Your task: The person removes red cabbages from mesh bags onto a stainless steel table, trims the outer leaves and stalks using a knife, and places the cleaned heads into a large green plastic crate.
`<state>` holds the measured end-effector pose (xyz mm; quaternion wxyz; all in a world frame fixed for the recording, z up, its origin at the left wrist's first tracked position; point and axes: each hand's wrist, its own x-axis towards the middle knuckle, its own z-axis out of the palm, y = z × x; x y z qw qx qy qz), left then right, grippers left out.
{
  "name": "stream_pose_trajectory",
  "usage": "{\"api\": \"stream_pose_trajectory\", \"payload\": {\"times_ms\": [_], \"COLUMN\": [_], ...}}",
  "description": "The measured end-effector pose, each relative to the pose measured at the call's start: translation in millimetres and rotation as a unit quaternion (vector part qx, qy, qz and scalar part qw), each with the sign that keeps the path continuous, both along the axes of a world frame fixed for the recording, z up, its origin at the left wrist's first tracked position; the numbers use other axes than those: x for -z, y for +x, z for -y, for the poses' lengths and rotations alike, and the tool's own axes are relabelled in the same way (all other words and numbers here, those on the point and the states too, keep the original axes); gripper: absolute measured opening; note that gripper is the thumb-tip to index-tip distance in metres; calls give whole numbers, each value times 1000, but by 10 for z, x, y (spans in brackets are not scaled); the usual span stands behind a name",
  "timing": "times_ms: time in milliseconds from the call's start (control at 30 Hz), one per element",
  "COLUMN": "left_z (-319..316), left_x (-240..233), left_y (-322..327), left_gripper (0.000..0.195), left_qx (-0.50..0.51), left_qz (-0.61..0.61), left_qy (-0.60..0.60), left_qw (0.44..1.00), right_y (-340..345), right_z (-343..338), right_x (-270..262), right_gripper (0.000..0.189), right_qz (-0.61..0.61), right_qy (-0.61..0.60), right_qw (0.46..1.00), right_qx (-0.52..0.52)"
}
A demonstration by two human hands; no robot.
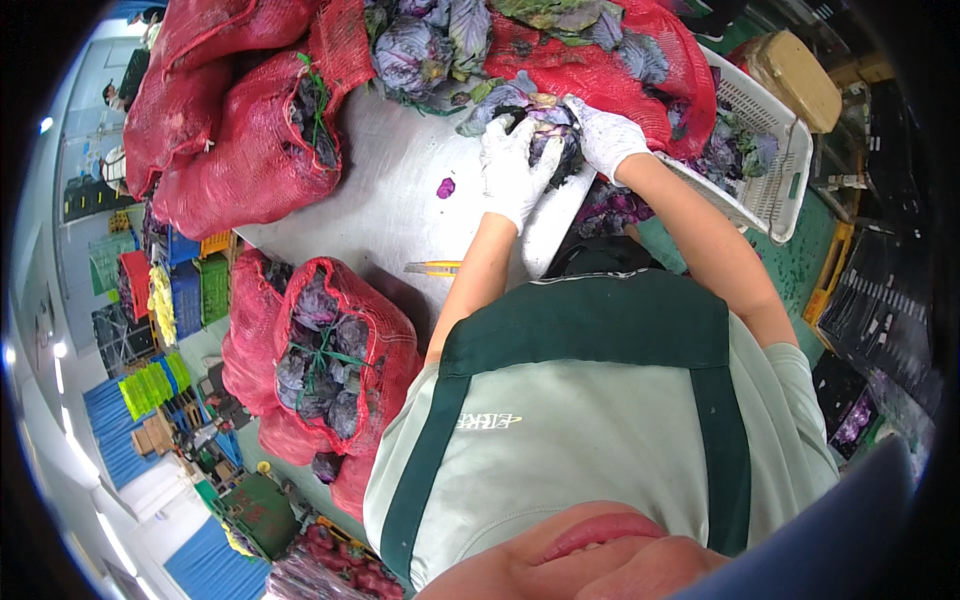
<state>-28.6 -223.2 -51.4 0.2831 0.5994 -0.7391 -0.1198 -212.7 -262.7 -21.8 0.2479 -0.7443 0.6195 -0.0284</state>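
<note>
A red cabbage head (pixel 553 131) with loose outer leaves is between my two white-gloved hands, over the near right part of the metal table (pixel 390 172). My left hand (pixel 517 169) lies on its left side with the fingers spread over the leaves. My right hand (pixel 609 136) grips its upper right side; those fingertips are partly hidden. A yellow snap-off utility knife (pixel 435 268) lies on the table beside my left forearm. A small purple leaf scrap (pixel 445 187) is left of my left hand. Another red cabbage (pixel 412 56) sits farther back with leaves around it.
Full red mesh sacks (pixel 247 150) crowd the table's left side; an open cabbage sack (pixel 322 360) stands below left. A red mesh bag (pixel 585 79) lies behind my hands. To the right is a white perforated crate (pixel 791 169) holding leaves. Purple leaves (pixel 611 210) lie below the table edge.
</note>
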Motion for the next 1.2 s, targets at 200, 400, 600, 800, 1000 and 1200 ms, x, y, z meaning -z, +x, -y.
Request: {"api": "stream_pose_trajectory", "payload": {"times_ms": [200, 400, 600, 800, 1000, 1200], "left_z": [-43, -332, -473, -358, -135, -199], "left_x": [-61, 45, 82, -302, -355, -4], "left_y": [-94, 105, 271, 289, 231, -23], "left_gripper": [47, 53, 62, 72, 89, 96], "left_qx": [-51, -44, -3, 70, 117, -35], "left_qz": [-16, -30, -83, -7, 125, 90], "left_qy": [-14, -19, -14, 58, 57, 30], "left_qw": [998, 998, 996, 996, 984, 995], "right_y": [-21, -220, -169, -192, -460, -201], "right_z": [441, 684, 705, 345, -168, -559], "right_x": [302, 608, 648, -178, 176, 116], "right_gripper": [45, 50, 37, 22, 47, 69], "right_qz": [31, 153, 149, 49, 183, 105], "right_qy": [21, 300, 259, 169, -28, -4], "right_qw": [998, 932, 941, 984, 982, 994], "right_qx": [-40, 136, 160, 22, -31, -7]}}
